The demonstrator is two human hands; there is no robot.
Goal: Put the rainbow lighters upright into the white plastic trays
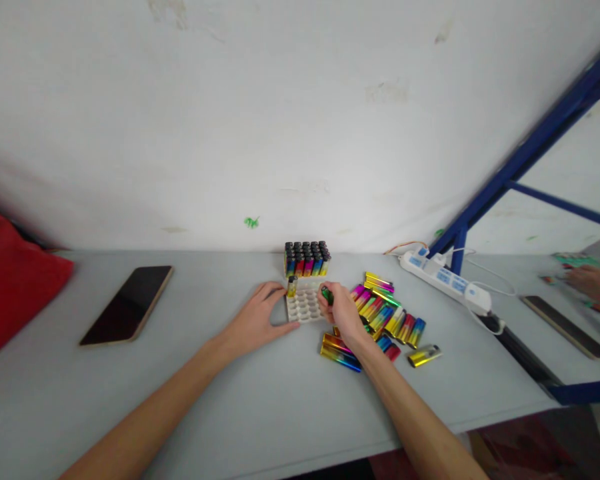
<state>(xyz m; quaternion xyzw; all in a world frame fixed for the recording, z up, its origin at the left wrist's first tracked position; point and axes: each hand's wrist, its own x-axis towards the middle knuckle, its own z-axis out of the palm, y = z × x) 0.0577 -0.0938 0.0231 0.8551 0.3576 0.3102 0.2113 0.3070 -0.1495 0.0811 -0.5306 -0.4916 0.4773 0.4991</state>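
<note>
Head view: I see the left hand [257,320] with thumb and fingers apart at the left side of the white tray [304,311]; one lighter [292,287] stands in its back-left corner. Right hand [346,313] clamped on a green lighter [327,295] above the tray's right side. Loose lighters [380,313] lie right, packed lighters [307,259] behind.

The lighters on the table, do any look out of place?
Yes: one yellow lighter lies a little off to the right of the messy pile. It looks odd because most others there lie bunched together.
</note>
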